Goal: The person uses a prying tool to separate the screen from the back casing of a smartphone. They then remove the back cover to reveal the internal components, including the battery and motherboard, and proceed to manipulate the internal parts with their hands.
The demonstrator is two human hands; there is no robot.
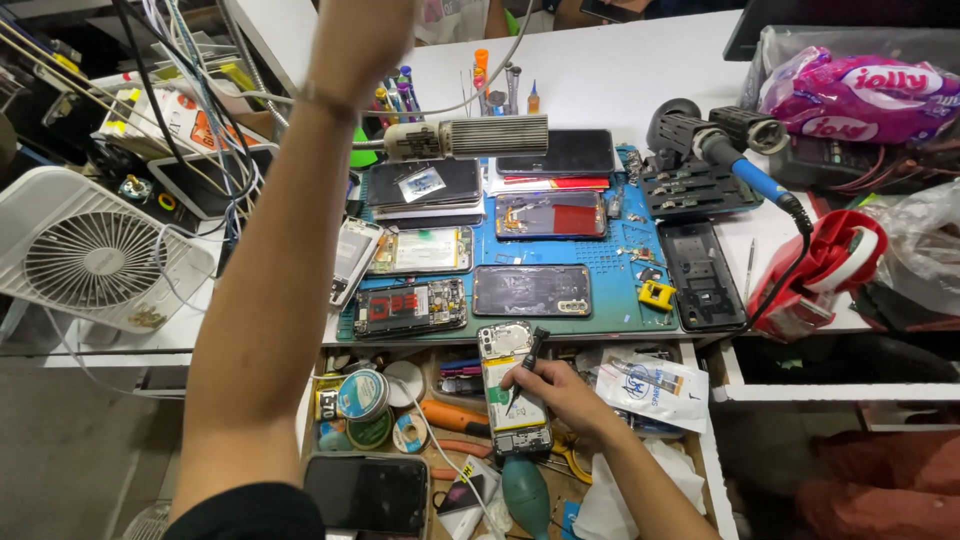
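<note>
We hold a black tool (530, 352) in our right hand (560, 392), pinched over the opened phone (512, 390) just below the blue mat (600, 262). Its back is off and insides bare, so work looks midway. Our left hand reaches up out of view; its grip we cannot tell.

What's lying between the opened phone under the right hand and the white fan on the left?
In the head view, tape rolls in the open drawer and the raised left arm lie between the opened phone and the white fan.

place: phone repair workshop | signs: opened phones (530, 290) on blue mat (600, 262), soldering iron (745, 170), screwdrivers (500, 85)
</note>
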